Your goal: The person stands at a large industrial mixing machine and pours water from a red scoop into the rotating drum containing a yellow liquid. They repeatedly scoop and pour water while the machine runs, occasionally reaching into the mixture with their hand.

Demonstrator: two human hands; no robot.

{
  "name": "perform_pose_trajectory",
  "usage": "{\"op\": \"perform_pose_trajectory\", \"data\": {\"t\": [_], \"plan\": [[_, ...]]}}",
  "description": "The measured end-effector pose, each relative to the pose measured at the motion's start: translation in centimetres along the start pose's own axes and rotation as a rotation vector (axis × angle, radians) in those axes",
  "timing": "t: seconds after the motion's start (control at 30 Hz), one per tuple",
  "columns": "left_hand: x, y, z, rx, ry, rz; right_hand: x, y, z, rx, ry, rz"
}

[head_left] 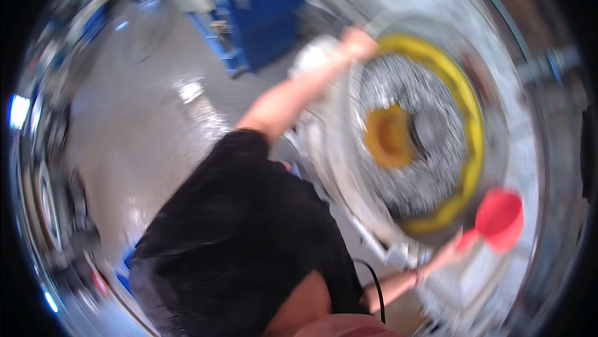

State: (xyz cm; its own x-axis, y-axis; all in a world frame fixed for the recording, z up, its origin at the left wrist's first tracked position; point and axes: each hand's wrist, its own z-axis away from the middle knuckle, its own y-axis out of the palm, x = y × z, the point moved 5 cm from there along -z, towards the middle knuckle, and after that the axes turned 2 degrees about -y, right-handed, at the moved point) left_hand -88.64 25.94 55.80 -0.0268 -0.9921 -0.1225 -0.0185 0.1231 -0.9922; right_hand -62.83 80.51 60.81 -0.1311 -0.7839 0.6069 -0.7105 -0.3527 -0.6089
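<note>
A large round tub (pixel 495 122) with a yellow inner ring (pixel 471 106) stands in front of me on the right. Many small shiny silver-grey pieces (pixel 430 181) fill it, too blurred to name singly. In its middle are an amber-yellow hollow part (pixel 389 136) and a grey round cap (pixel 431 130). My left hand (pixel 359 44) is at the tub's far left rim, its fingers smeared by motion. Closed around the handle of a red scoop (pixel 500 220), my right hand (pixel 458 248) is beside the near right edge of the tub. Blur hides whether the scoop holds anything.
Beyond my left arm stands a blue cabinet (pixel 268 13) on a blue frame. A white rounded object (pixel 316 56) sits near my left forearm. Grey, shiny floor (pixel 143 125) stretches to the left. A black cable (pixel 378 284) loops near my right forearm.
</note>
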Motion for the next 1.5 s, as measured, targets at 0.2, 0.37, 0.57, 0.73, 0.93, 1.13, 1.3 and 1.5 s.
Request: {"op": "perform_pose_trajectory", "data": {"t": [0.2,0.37,0.57,0.73,0.93,1.13,1.3,1.5], "plan": [[-7.2,2.4,-2.3,-0.322,-0.237,0.686,9.2,4.5,1.1,-0.03,-0.298,-0.129],[-8.2,-1.1,0.6,-0.223,-0.371,0.833,15.0,13.6,0.0,0.089,-0.385,-0.305],[-6.5,0.5,-0.7,-0.312,-0.393,0.887,18.5,18.9,0.6,0.175,-0.407,-0.391],[-6.5,0.5,-0.6,-0.402,-0.419,0.862,19.8,20.1,0.7,0.199,-0.42,-0.427],[-6.9,-0.4,0.1,-0.308,-0.348,0.803,20.0,20.7,1.0,0.22,-0.404,-0.451],[-6.7,-0.1,-0.6,-0.347,-0.345,0.68,20.4,21.6,1.0,0.224,-0.394,-0.481],[-6.4,0.0,-0.6,-0.311,-0.332,0.69,20.8,22.2,0.7,0.235,-0.399,-0.479],[-7.6,1.1,-1.6,-0.389,-0.386,0.695,19.2,21.2,0.3,0.222,-0.4,-0.469]]}}
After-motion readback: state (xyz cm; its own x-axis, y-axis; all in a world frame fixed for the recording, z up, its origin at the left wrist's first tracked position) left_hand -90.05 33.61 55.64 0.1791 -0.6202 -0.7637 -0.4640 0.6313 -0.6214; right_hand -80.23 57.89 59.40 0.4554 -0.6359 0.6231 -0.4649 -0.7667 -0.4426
